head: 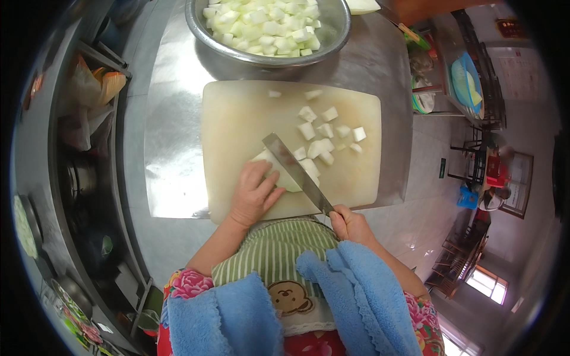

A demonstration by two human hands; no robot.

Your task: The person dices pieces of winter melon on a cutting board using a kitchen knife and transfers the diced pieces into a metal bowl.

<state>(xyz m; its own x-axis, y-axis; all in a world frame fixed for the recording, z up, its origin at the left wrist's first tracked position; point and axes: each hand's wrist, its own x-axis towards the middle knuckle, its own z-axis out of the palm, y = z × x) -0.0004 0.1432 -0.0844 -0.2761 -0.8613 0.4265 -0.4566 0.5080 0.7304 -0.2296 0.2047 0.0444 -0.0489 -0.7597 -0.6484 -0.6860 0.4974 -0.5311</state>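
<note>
A pale green-white piece of peeled gourd or melon (289,180) lies on the white plastic cutting board (240,115). My left hand (257,191) presses on it with bent fingers. In my right hand (354,225) is the handle of a cleaver (296,171), its blade slanting up and left along the right side of the piece. Where the edge meets the flesh is hidden by the blade. Pale cut cubes (325,130) are scattered to the right of the blade, and a few chunks (309,168) lie right against it.
Beyond the board, a metal bowl (267,60) heaped with pale cubes (267,26) stands on the steel table (173,133). Another pale piece (363,6) lies behind it. Metal shelving (120,133) runs along the left. Farther right are a blue basket (465,82) and other people (492,198).
</note>
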